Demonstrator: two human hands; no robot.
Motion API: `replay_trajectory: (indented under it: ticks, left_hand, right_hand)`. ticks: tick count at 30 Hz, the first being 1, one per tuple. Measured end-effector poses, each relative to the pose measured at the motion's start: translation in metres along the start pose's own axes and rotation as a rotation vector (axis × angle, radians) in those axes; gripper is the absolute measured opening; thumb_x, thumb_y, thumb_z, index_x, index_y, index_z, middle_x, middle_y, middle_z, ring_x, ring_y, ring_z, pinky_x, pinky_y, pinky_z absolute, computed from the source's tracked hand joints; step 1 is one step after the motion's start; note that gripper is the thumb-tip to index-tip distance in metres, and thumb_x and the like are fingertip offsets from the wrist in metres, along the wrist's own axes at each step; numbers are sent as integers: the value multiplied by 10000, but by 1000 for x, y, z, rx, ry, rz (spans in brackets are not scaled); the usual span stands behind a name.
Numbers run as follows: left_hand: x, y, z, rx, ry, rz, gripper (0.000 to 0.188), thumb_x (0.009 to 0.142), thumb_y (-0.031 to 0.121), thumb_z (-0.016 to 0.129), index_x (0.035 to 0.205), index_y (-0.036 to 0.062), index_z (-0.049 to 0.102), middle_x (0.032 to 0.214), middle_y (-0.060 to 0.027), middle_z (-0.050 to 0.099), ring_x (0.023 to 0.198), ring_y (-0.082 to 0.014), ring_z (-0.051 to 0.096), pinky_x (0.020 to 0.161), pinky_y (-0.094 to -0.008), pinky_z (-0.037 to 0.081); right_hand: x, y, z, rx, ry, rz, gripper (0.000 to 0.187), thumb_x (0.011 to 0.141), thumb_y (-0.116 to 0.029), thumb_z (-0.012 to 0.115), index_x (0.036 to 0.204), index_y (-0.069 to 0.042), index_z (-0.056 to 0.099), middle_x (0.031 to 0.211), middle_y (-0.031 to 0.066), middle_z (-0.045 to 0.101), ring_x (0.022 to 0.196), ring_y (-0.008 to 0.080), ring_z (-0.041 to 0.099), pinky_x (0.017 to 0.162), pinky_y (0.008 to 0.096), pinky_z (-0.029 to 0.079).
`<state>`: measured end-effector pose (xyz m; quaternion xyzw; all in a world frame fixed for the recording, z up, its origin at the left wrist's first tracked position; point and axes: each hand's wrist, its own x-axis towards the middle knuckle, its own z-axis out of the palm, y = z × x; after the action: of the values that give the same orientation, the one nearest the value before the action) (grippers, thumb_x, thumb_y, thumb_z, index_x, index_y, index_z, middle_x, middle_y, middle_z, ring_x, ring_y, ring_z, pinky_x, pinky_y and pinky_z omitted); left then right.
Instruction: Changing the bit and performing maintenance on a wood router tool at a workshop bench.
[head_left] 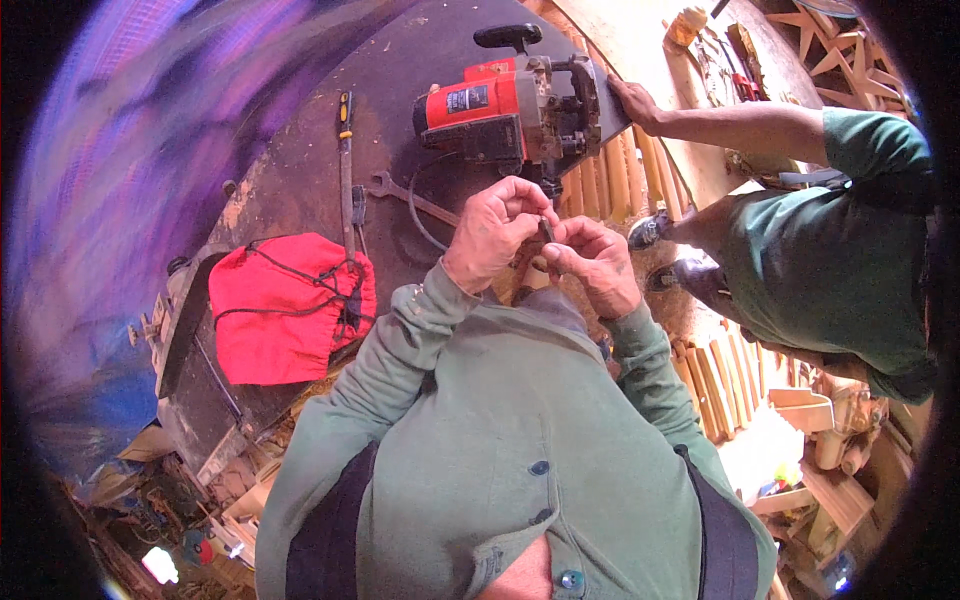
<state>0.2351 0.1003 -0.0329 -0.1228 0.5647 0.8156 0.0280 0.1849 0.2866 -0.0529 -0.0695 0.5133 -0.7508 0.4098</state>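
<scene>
A soft red cloth bag (285, 305) with a black drawstring lies on the dark, scuffed worktop (300, 170), near a long screwdriver (346, 170) and a flat steel spanner (412, 198). Right of these, the left hand (497, 228) and right hand (592, 262) meet, fingers pinched on a small dark metal piece (547, 230) just below the boxy red power router (510, 110). Further right, a co-worker's hand (634, 102) rests by the router, above rounded pale wooden slats (615, 170)

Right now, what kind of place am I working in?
Most likely a woodworking shop: a red power router lies on the dark workbench, with a wrench beside it and turned wooden spindles stacked nearby.
</scene>
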Motion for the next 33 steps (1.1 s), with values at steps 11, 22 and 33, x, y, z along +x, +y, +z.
replay_trajectory:
  ticks: [11, 22, 33]
  left_hand:
    - [-3, 6, 6, 10, 8, 4, 230, 948, -5, 590, 1178, 4, 589, 1039, -79, 697, 973, -137, 664, 876, -293, 552]
    - [0, 5, 12, 3, -3, -12, 265, 916, -59, 544, 1171, 5, 576, 1013, -67, 682, 970, -133, 662, 860, -288, 553]
    - [3, -4, 15, 55, -21, 33, 239, 934, -44, 521, 1163, -2, 573, 1009, -61, 668, 955, -120, 652, 854, -278, 549]
  right_hand:
    - [3, 1, 2, -109, 133, -114, 224, 896, -39, 780, 1003, -61, 584, 859, -16, 640, 708, 43, 591, 603, 202, 478]
    - [3, 5, 2, -92, 145, -168, 288, 869, -43, 812, 968, -68, 543, 900, -19, 622, 725, 30, 590, 595, 192, 498]
    - [0, 3, -4, -113, 114, -154, 343, 841, -72, 849, 947, -81, 523, 860, -37, 582, 694, 21, 558, 569, 178, 475]
